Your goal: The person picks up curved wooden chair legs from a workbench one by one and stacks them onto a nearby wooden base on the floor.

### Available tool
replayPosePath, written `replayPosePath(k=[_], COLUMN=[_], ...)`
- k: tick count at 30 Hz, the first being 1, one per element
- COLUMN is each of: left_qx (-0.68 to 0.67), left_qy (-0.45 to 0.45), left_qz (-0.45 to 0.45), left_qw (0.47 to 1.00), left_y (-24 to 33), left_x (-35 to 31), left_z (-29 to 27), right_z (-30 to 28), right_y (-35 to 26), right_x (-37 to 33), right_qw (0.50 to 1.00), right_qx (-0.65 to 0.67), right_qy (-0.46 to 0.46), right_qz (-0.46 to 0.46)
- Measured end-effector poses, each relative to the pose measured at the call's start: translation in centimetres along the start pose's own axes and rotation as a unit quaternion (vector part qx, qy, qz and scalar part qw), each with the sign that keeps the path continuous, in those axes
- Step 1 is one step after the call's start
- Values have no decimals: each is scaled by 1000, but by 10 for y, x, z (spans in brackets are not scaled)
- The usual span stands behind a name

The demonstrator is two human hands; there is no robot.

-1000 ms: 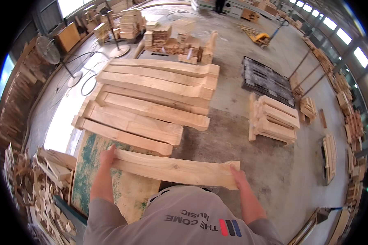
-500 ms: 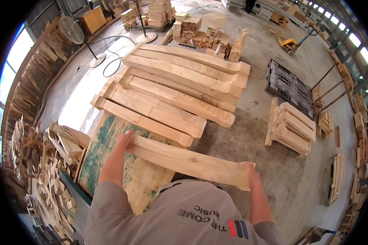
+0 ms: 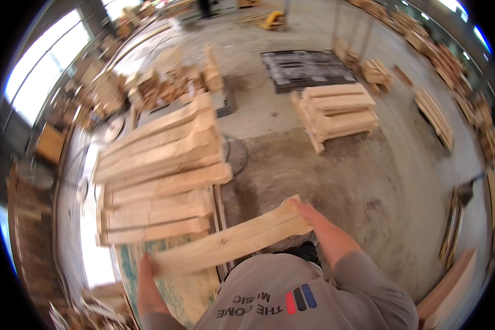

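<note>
A long, slightly curved wooden furniture leg spans the space in front of my body. My left hand grips its left end, above the worn green bench top. At the far end, my right hand is closed round the narrower tip, out over the concrete floor. The leg tilts, its right end farther from me than its left. Just beyond it, several similar wooden legs lie side by side in a row on the bench.
A smaller stack of wooden legs stands on the floor to the right, before a black pallet. Wood blocks are piled behind the bench. Offcuts lie at lower left, and long boards at lower right.
My view has swung to the right, so the bench and its row now sit farther left. Both hands still hold the leg, whose right end has turned away from me.
</note>
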State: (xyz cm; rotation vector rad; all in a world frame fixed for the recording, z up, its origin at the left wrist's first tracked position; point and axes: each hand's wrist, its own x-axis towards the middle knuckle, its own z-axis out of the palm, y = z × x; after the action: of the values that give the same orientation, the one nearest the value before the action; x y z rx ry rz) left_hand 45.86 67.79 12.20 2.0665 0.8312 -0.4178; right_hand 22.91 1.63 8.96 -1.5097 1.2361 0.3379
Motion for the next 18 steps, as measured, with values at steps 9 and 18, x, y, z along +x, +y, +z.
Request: replayPosePath(k=[9, 18], left_qx=[-41, -73], left_qy=[35, 4], left_qz=[-13, 0], left_qw=[998, 997], left_y=[-23, 19], left_x=[-149, -290], left_z=[55, 195], right_z=[-71, -239], right_y=[48, 51], right_x=[46, 74], right_qw=[994, 994], right_qx=[-103, -102], right_qy=[-11, 12], right_qz=[-21, -49])
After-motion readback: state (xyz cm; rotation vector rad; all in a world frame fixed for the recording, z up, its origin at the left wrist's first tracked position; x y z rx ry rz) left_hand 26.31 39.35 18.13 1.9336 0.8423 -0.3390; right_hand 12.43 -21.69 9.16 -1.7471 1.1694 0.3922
